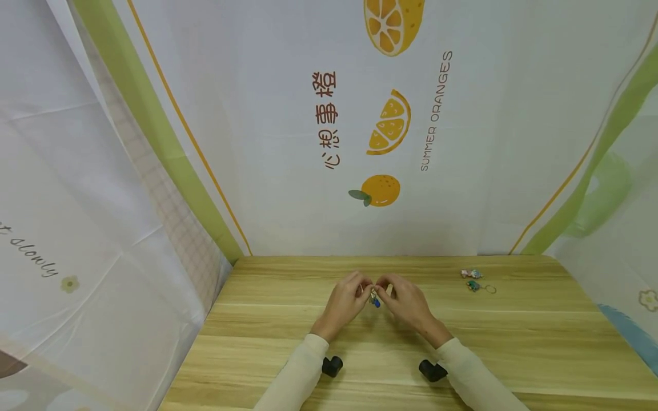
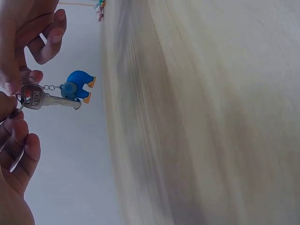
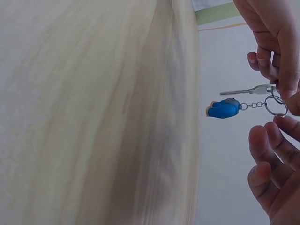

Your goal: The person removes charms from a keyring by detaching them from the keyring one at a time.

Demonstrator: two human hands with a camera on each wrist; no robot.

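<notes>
Both hands meet above the middle of the table. My left hand [image 1: 343, 302] and my right hand [image 1: 408, 303] pinch a metal key ring [image 3: 276, 106] between thumbs and fingertips. From the ring, a short chain carries a blue elephant charm [image 2: 78, 86] with orange feet. Beside the charm, a silver key [image 2: 52, 100] hangs with its head at the ring, near the fingertips. Fingers partly cover the ring, so whether the key is fully threaded on it cannot be told.
On the right of the wooden table [image 1: 288, 274] lie a green charm [image 1: 473, 285] with a ring and a pink-and-white charm [image 1: 471, 274] behind it. Printed curtains [image 1: 288, 217] enclose the back and sides. Black wrist mounts [image 1: 332, 366] stick out by the sleeves.
</notes>
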